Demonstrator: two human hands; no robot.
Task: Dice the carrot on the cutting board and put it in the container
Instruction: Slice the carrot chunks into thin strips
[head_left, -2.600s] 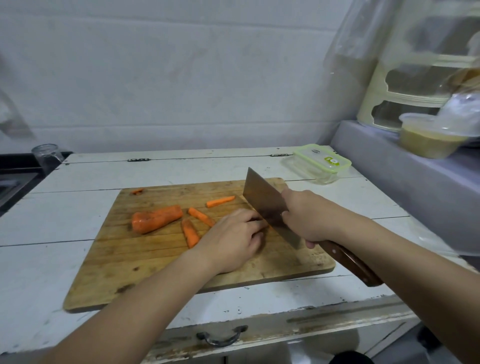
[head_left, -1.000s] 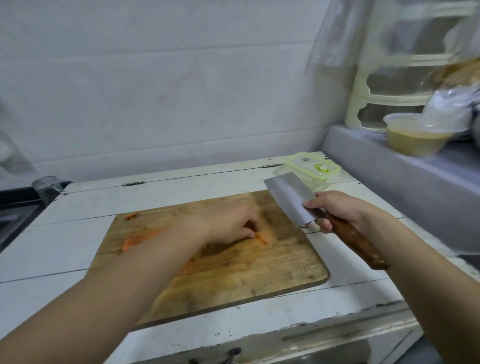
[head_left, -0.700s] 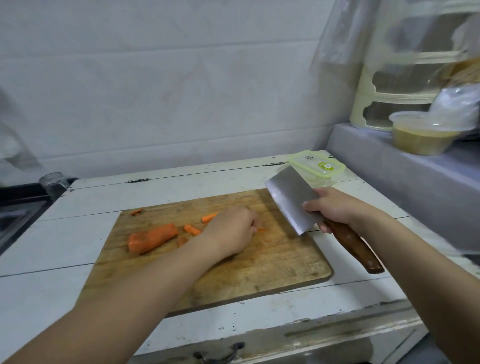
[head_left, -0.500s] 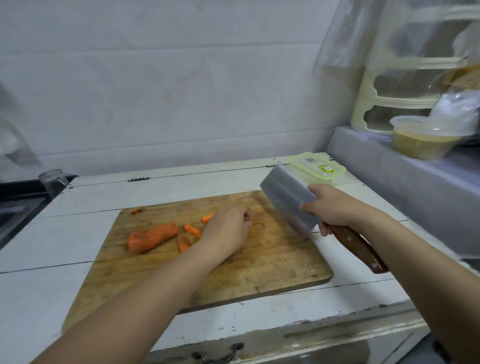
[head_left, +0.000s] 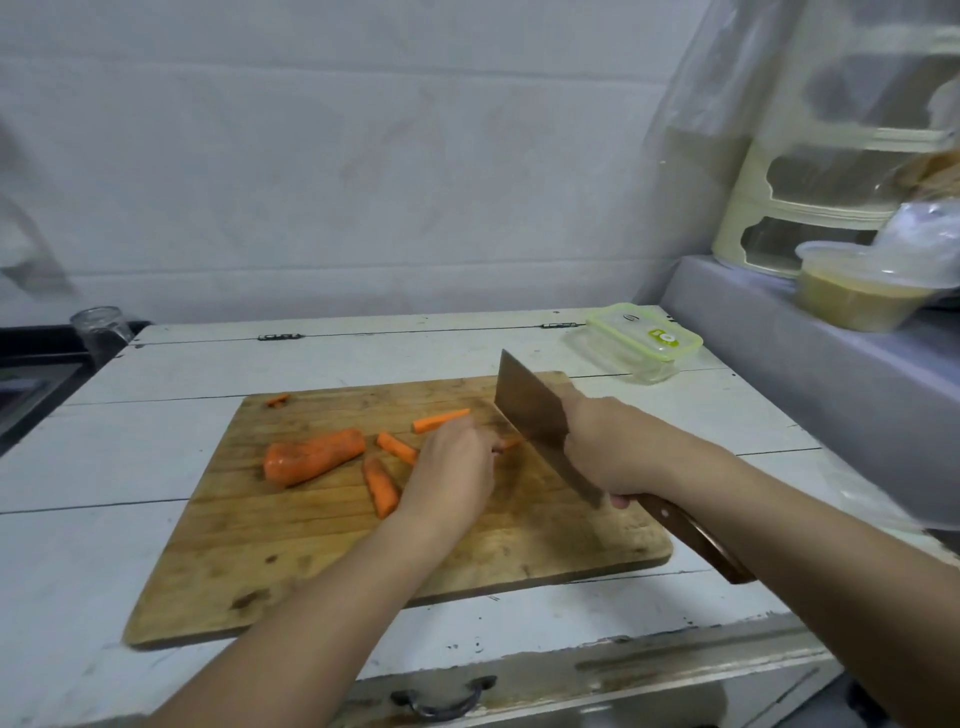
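1. Far left: clear glass jar (head_left: 98, 325) at the table (head_left: 78, 467) edge, next to a dark sink area.
2. Wooden cutting board (head_left: 322, 545) lies on the white table. Tiny carrot scrap (head_left: 277, 400) at its back-left corner.
3. Big carrot chunk (head_left: 313, 456) sits left-centre on the board, uncut. Just right of it: 3 carrot sticks, front stick (head_left: 381, 487), middle stick (head_left: 397, 447), back stick (head_left: 441, 420), all apart from each other.
4. Left hand (head_left: 454, 475) on the board, fingers curled down over a thin carrot piece (head_left: 510, 444); only its orange tip shows by the blade, so the exact grip is hidden.
5. Cleaver (head_left: 535, 421) blade stands edge-down on the board, right against the left fingertips.
6. Right hand (head_left: 615, 449) wraps tight round the cleaver at blade/handle joint; brown wooden handle sticks out behind the wrist.
7. Container (head_left: 644, 345), clear w/ green-rimmed lid on, stands on the table back-right, just off the board corner.
8. Far right: grey ledge (head_left: 831, 395) w/ plastic tub (head_left: 857, 301) of tan stuff & cream rack (head_left: 810, 208).
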